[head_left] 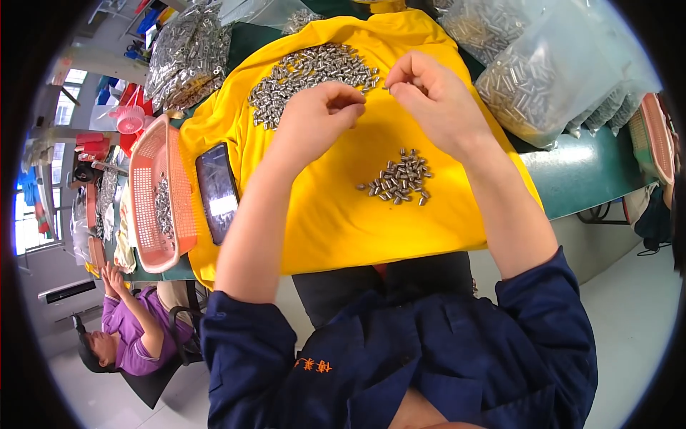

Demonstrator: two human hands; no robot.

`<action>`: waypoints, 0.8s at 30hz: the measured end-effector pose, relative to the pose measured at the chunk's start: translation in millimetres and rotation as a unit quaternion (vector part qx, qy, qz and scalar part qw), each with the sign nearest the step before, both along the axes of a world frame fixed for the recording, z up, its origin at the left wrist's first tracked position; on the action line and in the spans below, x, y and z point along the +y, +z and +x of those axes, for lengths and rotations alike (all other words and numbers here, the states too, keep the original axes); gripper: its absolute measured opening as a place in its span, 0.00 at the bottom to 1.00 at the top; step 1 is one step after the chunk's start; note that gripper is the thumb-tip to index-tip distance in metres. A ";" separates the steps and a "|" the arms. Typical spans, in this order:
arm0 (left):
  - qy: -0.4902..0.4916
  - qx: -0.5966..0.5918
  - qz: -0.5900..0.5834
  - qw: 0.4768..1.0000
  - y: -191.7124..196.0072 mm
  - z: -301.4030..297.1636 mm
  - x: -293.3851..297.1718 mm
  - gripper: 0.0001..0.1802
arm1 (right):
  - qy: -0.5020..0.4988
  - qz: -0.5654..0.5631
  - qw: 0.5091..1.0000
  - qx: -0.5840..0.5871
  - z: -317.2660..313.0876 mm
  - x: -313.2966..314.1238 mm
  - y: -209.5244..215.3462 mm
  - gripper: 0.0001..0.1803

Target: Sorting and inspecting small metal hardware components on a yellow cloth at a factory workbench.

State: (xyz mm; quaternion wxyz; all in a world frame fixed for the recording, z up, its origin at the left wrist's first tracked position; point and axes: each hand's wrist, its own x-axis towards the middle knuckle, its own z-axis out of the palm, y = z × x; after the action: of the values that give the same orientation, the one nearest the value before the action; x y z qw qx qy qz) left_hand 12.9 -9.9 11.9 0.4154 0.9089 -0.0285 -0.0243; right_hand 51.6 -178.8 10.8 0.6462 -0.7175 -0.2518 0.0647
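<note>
Pink perforated plastic formed the long basket [145, 204] on the left, with loose metal pieces [163, 207] lying along its bottom. On the right, a clear plastic bag [525, 96] bulged with metal cylinders; at the upper left, a crinkled bag [187, 57] held flat, shiny metal parts. Creased yellow cloth [336, 236] covered the middle of the green table [572, 179], a dark glassy phone [217, 187] lying on it beside the basket. Short, smooth steel cylinders lay on the cloth in a broad far heap [307, 79] and a smaller near pile [401, 177]. Both forearms reached forward, bare below navy sleeves [250, 343]. The left hand [314, 121] curled beside the heap, thumb near the bent forefinger; the right hand [441, 107] faced it, thumb and forefinger close together. Whether either pinched a cylinder could not be told.
</note>
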 end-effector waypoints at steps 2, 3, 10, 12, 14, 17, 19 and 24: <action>0.036 0.060 -0.383 0.921 -7.7 -3.6 -0.4 0.04 | 0.016 -0.003 1.000 0.010 -1.8 -1.8 -1.8 0.04; 0.038 0.058 -0.384 0.921 -13.4 -4.9 0.9 0.04 | 0.034 -0.007 0.999 0.021 -2.0 -1.6 -2.0 0.03; 0.007 0.082 -0.536 0.840 -24.6 -10.1 3.1 0.06 | 0.065 0.002 0.998 0.023 -4.4 5.2 -5.0 0.03; 0.007 0.059 -0.508 0.860 -24.0 -11.5 1.4 0.06 | 0.064 -0.005 0.998 0.015 -3.9 5.5 -6.4 0.03; 0.008 0.033 -0.477 0.878 -22.4 -12.8 1.1 0.07 | 0.059 -0.019 0.998 0.014 -4.7 4.9 -5.6 0.03; 0.020 0.041 -0.426 0.904 -20.3 -14.7 3.0 0.08 | 0.066 -0.055 0.996 0.013 -7.1 2.9 0.4 0.02; 0.022 0.033 -0.420 0.907 -20.1 -15.4 3.9 0.08 | 0.078 -0.079 0.994 0.013 -8.3 3.2 1.4 0.01; 0.013 0.034 -0.419 0.907 -18.3 -15.9 4.0 0.08 | 0.080 -0.085 0.993 -0.003 -9.0 3.5 0.2 0.01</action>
State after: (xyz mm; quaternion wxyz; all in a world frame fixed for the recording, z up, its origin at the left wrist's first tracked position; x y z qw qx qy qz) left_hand -3.0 -5.9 -6.5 0.7588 0.6503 -0.0095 -0.0357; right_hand 42.6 -175.3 11.1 0.5752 -0.7473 -0.3039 0.1354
